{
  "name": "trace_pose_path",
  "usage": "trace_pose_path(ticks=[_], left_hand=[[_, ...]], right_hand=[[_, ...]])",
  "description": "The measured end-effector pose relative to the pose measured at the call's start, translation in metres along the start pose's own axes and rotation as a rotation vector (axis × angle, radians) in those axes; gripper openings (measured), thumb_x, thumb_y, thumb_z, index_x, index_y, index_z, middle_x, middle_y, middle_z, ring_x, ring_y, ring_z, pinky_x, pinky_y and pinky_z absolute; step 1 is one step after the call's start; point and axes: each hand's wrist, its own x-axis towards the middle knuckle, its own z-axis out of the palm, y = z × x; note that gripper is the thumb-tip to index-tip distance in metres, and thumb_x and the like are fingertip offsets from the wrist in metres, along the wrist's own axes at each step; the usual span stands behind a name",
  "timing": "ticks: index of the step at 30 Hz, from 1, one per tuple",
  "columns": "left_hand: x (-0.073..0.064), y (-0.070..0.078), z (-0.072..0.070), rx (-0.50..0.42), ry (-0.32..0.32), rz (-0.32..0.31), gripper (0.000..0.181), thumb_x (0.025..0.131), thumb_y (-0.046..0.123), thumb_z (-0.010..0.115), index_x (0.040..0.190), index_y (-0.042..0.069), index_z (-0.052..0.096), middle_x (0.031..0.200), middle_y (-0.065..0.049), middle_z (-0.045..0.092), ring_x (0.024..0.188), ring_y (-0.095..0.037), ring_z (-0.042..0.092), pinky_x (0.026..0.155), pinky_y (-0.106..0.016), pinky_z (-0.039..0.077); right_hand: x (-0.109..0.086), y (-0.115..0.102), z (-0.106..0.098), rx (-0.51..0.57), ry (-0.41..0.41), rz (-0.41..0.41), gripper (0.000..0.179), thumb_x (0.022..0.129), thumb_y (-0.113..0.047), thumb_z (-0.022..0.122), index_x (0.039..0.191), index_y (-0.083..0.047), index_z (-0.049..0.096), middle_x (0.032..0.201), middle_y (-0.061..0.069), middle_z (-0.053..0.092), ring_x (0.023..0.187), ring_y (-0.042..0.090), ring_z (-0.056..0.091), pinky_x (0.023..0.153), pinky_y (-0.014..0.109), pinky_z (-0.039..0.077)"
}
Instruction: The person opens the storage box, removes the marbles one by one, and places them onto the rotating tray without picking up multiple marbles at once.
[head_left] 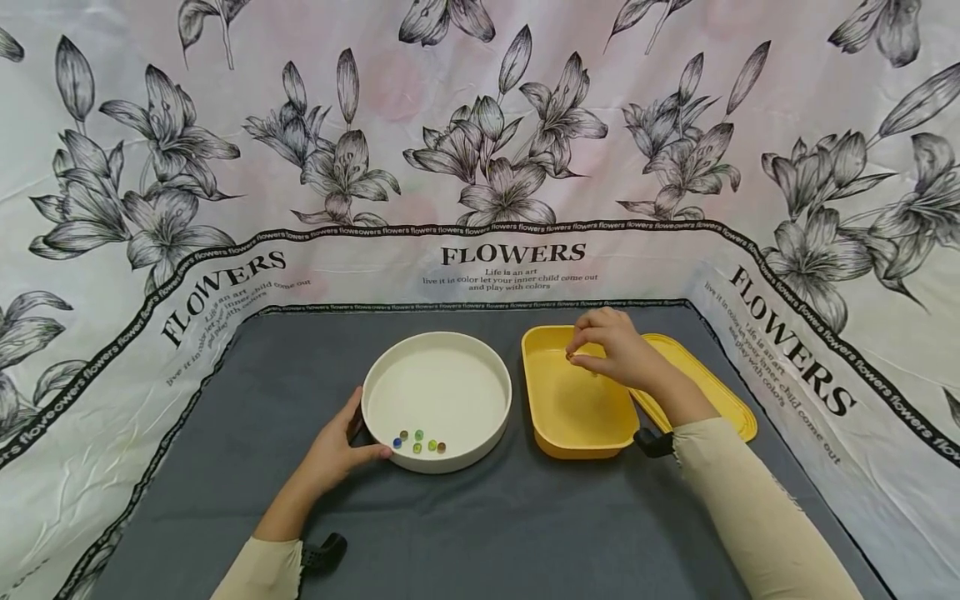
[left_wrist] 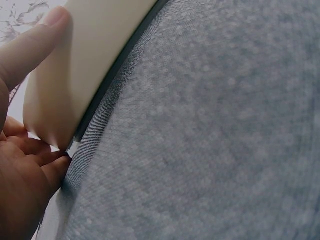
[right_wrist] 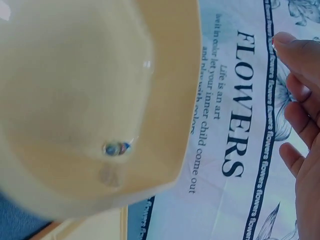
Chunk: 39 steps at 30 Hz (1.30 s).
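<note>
A round white dish (head_left: 438, 375) stands left of centre on the grey cloth. My left hand (head_left: 337, 446) holds its left side, thumb along the wall near the rim; in the left wrist view the other fingers (left_wrist: 52, 162) reach the bottom edge. Several glass marbles (head_left: 418, 442), green, brown and blue, lie together at the dish's near left side. My right hand (head_left: 618, 354) is over the yellow rectangular container (head_left: 577, 442), pinching a small brownish marble (head_left: 570, 356) between thumb and fingertips. In the right wrist view, a few marbles (right_wrist: 116, 148) lie inside the container.
A yellow lid (head_left: 705, 387) lies on the grey cloth (head_left: 480, 533) right of the container, partly behind my right forearm. A flower-printed cloth (head_left: 517, 267) hangs behind and along both sides of the work surface.
</note>
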Motion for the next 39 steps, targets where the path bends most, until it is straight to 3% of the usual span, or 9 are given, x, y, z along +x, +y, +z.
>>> trace_pose_path(ticks=[23,39], left_hand=[[0.002,0.002,0.001,-0.001,0.005,-0.002,0.128,0.078,0.039,0.090,0.165,0.004,0.003,0.171,-0.018,0.007,0.154,-0.040,0.023,0.121,-0.054,0.029],[0.001,0.002,0.001,-0.012,0.007,-0.012,0.129,0.077,0.039,0.090,0.165,0.005,0.003,0.171,-0.017,0.006,0.154,-0.040,0.023,0.121,-0.054,0.030]], right_hand=[[0.036,-0.027,0.010,0.079,0.036,-0.104,0.012,0.088,-0.013,0.083,0.096,-0.021,0.079,0.110,0.002,0.062,0.105,0.022,0.046,0.093,0.047,0.032],[0.063,-0.045,0.021,0.091,-0.004,-0.135,0.009,0.091,-0.017,0.081,0.099,-0.020,0.079,0.110,0.000,0.061,0.113,0.024,0.048,0.104,0.049,0.031]])
